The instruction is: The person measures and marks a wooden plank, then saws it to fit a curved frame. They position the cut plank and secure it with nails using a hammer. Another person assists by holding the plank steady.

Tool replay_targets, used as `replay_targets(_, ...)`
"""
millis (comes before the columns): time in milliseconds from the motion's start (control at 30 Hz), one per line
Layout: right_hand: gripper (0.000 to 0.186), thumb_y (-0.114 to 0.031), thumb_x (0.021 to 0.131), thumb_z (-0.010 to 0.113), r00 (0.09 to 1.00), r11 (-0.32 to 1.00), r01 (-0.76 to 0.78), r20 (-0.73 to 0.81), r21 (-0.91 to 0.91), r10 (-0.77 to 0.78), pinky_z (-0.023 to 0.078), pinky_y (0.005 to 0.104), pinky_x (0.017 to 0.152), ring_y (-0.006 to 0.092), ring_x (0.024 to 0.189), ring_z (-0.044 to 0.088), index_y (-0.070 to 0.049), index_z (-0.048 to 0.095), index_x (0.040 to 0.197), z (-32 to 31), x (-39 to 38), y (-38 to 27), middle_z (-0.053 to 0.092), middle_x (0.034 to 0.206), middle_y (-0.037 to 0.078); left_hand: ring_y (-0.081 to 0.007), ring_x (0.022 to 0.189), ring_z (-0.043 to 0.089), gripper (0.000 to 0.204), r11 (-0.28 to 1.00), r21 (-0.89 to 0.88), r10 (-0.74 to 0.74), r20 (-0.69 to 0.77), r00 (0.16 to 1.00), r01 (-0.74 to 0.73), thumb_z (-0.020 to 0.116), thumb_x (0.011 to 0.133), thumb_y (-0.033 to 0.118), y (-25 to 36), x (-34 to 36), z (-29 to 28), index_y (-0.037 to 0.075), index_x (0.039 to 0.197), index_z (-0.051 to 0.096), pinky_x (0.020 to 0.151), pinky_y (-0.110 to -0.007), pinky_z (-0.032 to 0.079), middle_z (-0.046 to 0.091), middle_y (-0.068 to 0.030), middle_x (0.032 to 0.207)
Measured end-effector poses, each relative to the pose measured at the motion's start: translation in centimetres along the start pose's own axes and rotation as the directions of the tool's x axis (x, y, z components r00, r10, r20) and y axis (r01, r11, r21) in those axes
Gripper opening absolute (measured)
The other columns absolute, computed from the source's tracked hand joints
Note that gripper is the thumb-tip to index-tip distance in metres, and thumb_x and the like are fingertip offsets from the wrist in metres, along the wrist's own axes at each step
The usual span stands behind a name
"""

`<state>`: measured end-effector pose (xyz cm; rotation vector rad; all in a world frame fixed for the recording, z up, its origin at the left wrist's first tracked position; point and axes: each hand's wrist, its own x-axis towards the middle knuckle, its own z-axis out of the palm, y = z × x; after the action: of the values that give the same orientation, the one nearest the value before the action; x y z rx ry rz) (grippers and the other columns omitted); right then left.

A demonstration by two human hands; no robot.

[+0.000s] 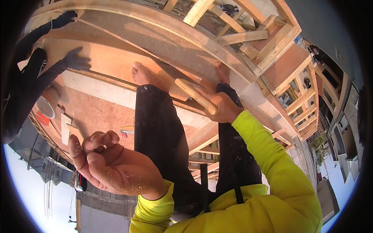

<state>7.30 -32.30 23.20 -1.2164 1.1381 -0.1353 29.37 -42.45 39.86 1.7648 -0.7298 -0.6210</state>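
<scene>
And the right hand, centre frame, wraps its fingers round a long, pale wooden tool, partly hiding it! Lower left, the left hand half-curls its fingers, bare. Far left, a round, greyish bucket, its contents hard to make out.

The person wore a bright yellow-green shirt with long sleeves creased along the arms, the left cuff bunched near the wrist. Two narrow black straps showed at the waist, over dark trousers dotted with small pale specks. The feet were bare.
</scene>
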Motion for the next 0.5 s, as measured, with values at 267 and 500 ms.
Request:
replay_targets(267,0.075,-0.005,0.079,0.071,0.999,0.999,-0.032,0.017,0.009,0.032,0.053,0.0404,0.102,0.0393,0.122,0.062,-0.004,0.045,0.15,-2.9,-8.4,-3.6,0.057,0.141,0.025,-0.0145,0.08,0.063,0.038,0.982,0.19,0.015,-0.104,0.994,0.005,0.043,0.101,0.013,-0.2,0.4,-0.5,-0.003,0.133,0.057,0.073,-0.025,0.048,0.069,-0.0101,0.091)
replay_targets(500,0.065,-0.009,0.086,0.068,0.999,0.997,0.037,-0.04,0.062,-0.034,0.055,0.0408,0.076,0.0382,0.085,0.069,-0.001,0.048,0.147,0.2,3.6,1.1,0.069,0.103,0.027,-0.0153,0.084,0.064,0.038,0.999,0.053,0.008,-0.027,1.0,-0.007,0.045,0.101,0.013,-0.6,0.0,1.1,-0.003,0.132,0.058,0.077,-0.026,0.05,0.069,-0.0101,0.09)
